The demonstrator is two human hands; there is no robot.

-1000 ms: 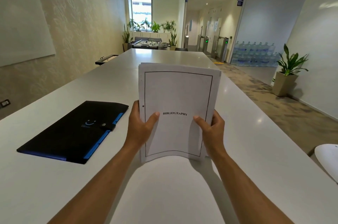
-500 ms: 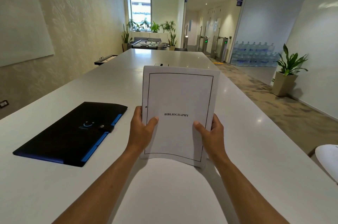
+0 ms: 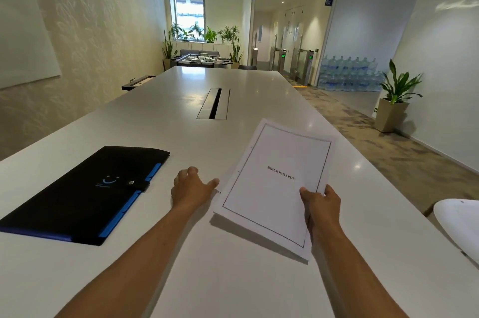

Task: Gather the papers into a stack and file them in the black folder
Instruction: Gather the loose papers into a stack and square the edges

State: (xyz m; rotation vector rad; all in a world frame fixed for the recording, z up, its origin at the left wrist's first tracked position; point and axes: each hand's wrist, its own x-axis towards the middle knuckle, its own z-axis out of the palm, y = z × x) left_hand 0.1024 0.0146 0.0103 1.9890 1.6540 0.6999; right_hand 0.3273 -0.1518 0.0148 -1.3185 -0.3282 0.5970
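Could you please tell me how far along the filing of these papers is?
Gathering looks done: the papers form one stack, held by the right hand alone. The left hand is empty, between the stack and the black folder. Left: the folder lies shut on the table, strap snapped, nothing filed.

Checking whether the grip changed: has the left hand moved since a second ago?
Yes. The left hand has let go of the paper stack and shifted left, toward the black folder.

Bare table [image 3: 181, 133] lies between black folder [image 3: 85, 193] and paper stack [image 3: 274, 188]; nothing blocks passage.
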